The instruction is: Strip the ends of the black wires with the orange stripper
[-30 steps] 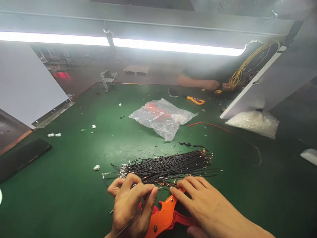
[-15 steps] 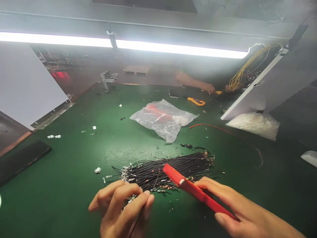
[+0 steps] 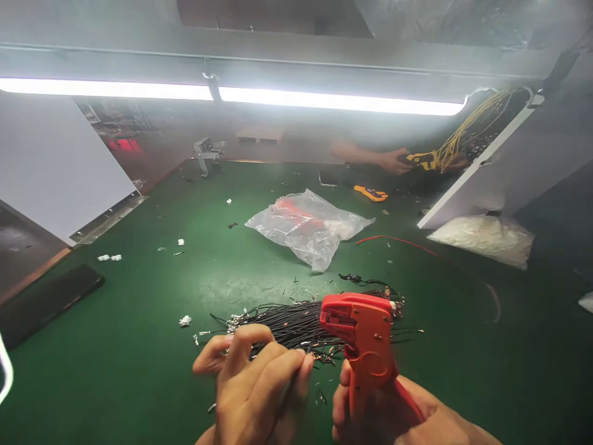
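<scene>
My left hand is closed, thumb and fingertips pinched on a thin black wire that they mostly hide. My right hand grips a red and orange wire stripper by its handles. The tool stands upright, its jaws level with my left fingertips and a short way to their right. Behind both hands lies a bundle of black wires on the green table. Silvery terminals show at the bundle's left end and coppery ends at its right.
Beyond the bundle lie a clear plastic bag, a red wire, a yellow cutting tool and a phone. A co-worker's hand holds another yellow tool. A white board stands right.
My right hand has turned the wire stripper from lying slanted to upright. My left hand has shifted right, closer to the tool. The co-worker's hand now holds the yellow tool higher.
</scene>
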`<state>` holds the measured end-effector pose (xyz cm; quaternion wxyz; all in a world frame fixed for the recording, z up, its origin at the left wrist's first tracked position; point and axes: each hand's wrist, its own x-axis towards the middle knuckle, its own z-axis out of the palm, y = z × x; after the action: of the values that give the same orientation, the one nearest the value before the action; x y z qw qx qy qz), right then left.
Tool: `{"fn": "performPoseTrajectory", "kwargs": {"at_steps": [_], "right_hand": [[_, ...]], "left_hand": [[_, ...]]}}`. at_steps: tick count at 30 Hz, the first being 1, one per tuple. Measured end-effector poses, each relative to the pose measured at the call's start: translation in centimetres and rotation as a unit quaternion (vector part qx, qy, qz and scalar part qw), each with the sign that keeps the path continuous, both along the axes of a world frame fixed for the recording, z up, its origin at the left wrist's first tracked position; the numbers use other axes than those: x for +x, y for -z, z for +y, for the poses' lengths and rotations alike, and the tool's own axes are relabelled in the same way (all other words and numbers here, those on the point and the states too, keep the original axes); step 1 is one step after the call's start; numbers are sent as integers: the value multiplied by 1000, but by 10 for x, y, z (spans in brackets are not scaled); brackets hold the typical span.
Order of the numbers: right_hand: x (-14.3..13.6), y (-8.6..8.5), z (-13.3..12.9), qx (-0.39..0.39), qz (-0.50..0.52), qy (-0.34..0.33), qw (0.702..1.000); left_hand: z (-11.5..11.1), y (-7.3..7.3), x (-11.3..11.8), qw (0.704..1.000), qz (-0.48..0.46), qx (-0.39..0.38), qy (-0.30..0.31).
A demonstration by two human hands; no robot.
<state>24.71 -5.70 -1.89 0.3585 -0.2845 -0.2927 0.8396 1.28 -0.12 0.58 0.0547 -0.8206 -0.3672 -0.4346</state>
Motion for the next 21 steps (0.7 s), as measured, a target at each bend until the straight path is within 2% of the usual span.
{"fn": "performPoseTrajectory", "kwargs": {"at_steps": [3, 6, 10, 15, 19, 21], "right_hand": [[1, 26, 3, 30, -4, 1, 1000], [-3, 39, 3, 36, 5, 3, 999], [-9, 33, 3, 66, 1, 14, 998], [-15, 15, -1, 104, -15, 4, 994], [-19, 8, -8, 62, -40, 65, 995], [-18, 9, -8, 61, -39, 50, 996]], "left_hand": [[-4, -1, 17, 996, -51, -68, -10], [-10, -2, 32, 991, -81, -104, -35], [-14, -3, 38, 992, -39, -101, -65], [-16, 1, 36, 993, -20, -97, -62], [-19, 4, 36, 994, -50, -79, -49], [-21, 5, 38, 993, -71, -80, -44]]}}
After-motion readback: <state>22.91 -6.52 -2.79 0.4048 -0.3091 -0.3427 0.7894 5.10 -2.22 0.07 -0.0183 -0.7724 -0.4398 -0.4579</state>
